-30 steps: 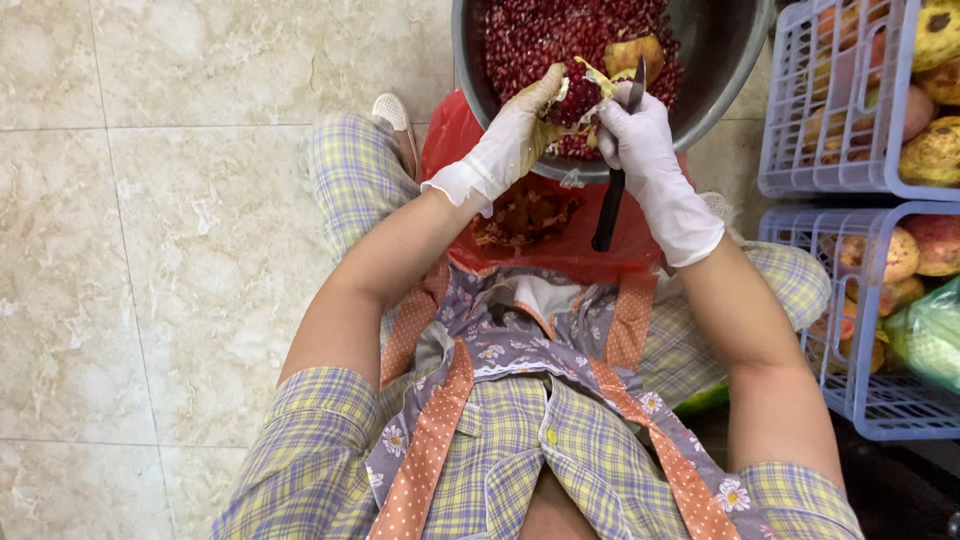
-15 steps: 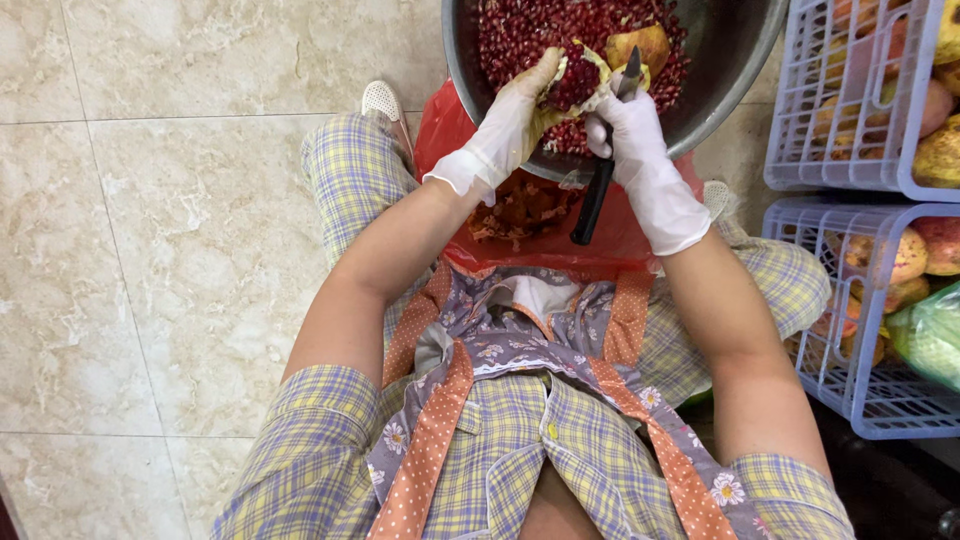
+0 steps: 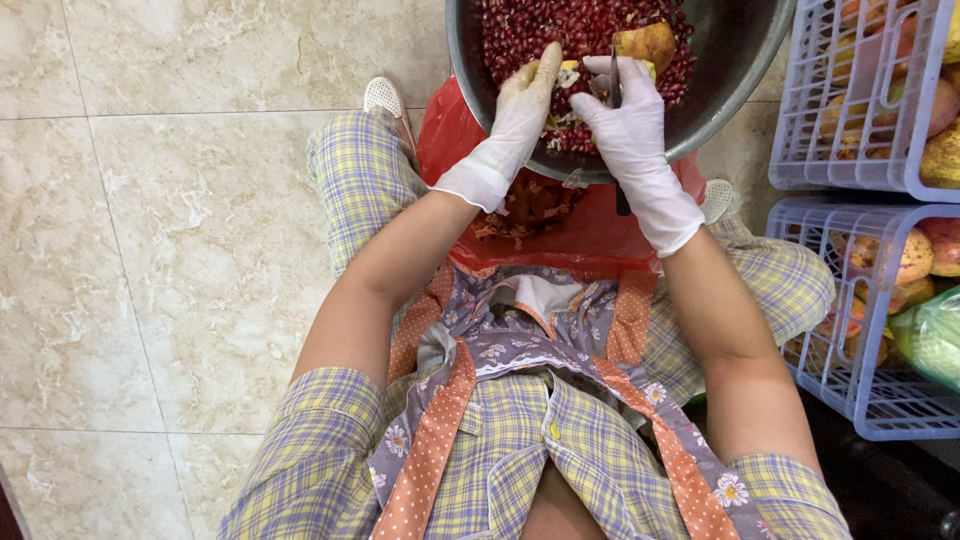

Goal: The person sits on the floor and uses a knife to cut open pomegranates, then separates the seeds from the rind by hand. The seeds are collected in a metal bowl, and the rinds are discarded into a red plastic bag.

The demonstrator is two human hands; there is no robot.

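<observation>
Both my hands wear white gloves and work over a large metal bowl [image 3: 740, 60] full of red pomegranate seeds [image 3: 540, 25]. My left hand [image 3: 515, 110] cups a yellowish piece of pomegranate rind [image 3: 560, 95] at the bowl's near edge. My right hand [image 3: 630, 110] grips a knife [image 3: 614, 85] whose blade points up between the fingers. A broken pomegranate piece [image 3: 645, 45] lies on the seeds just beyond my right hand.
A red plastic bag [image 3: 590, 235] with peel scraps [image 3: 525, 205] sits between my knees under the bowl. Lavender plastic crates [image 3: 830, 130] with whole pomegranates [image 3: 905, 255] stand at the right. Beige tiled floor [image 3: 160, 230] fills the left.
The view has shifted, so bowl and hands sit further right in the frame. The knife handle, which stuck out below my right hand, is now mostly hidden behind it.
</observation>
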